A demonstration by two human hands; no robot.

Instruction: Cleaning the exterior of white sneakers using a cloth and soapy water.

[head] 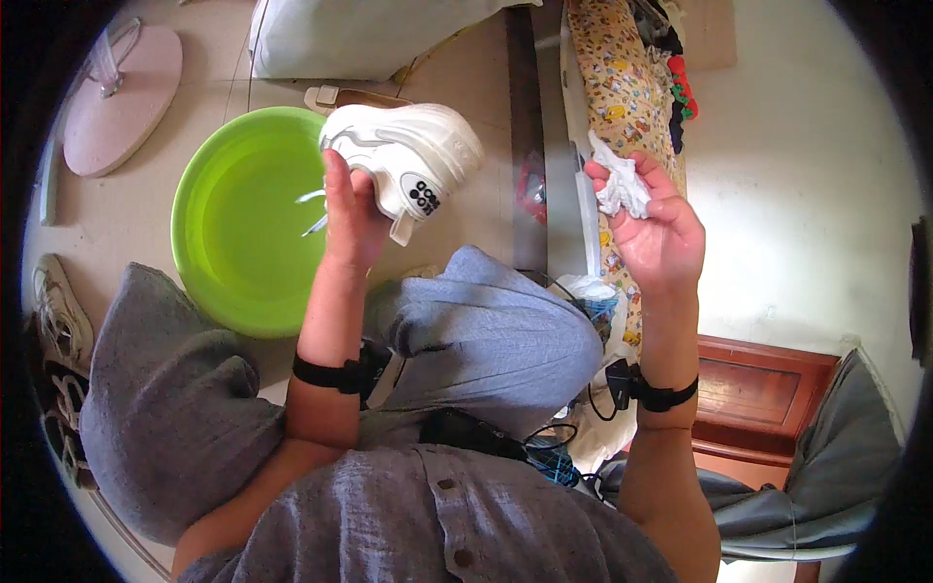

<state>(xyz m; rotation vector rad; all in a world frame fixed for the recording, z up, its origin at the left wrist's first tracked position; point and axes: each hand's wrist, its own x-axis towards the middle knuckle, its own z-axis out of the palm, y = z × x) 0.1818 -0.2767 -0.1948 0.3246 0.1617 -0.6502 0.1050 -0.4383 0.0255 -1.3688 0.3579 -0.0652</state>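
Note:
My left hand (353, 215) grips a white sneaker (408, 149) by its ankle opening, the thumb up along the near side. The shoe is tilted, with its sole turned up and away from me and its dark-lettered heel patch facing right. Pale laces dangle from it over a lime-green plastic basin (191, 280) on the floor. Off to the right, my right hand (660, 233) pinches a crumpled white tissue or thin cloth (621, 182) between thumb and fingers, palm up. The two hands are well apart.
A pink round stand base (124, 102) is at the upper left. More shoes (62, 313) line the left edge. To the right, a cartoon-patterned cloth (612, 80) lies along the white wall (773, 204). A reddish wooden cabinet (765, 386) stands at the lower right.

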